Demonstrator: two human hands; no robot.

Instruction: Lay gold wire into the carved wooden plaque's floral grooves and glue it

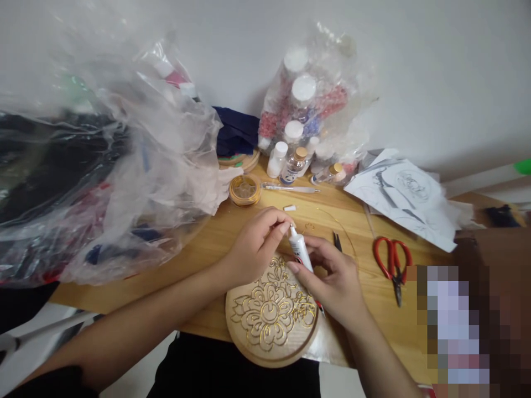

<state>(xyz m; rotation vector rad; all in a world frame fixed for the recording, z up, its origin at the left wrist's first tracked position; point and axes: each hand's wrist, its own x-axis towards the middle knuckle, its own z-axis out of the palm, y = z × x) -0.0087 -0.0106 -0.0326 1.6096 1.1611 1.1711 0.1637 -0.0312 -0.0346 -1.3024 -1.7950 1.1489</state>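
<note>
My right hand [338,279] is closed around a white glue tube [302,253], its nozzle tilted up and to the left. At the nozzle, my left hand [261,237] pinches thumb and forefinger together; whatever is between them is too small to make out. Below both hands lies a round wooden board [245,344] with a carved flower pattern, partly lined with gold wire [269,312]. A small white cap [289,208] lies beyond the left fingertips. Loose bits of gold wire [309,226] are near it. A dark-tipped tool [337,241] is partly hidden behind my right hand.
Red-handled scissors [393,262] lie to the right, below sketched paper sheets [404,193]. At the back stand small bottles [294,166], a pen [290,188], a wire spool [244,190] and a bag of jars [305,91]. Plastic bags [161,166] fill the left. Another person is at right.
</note>
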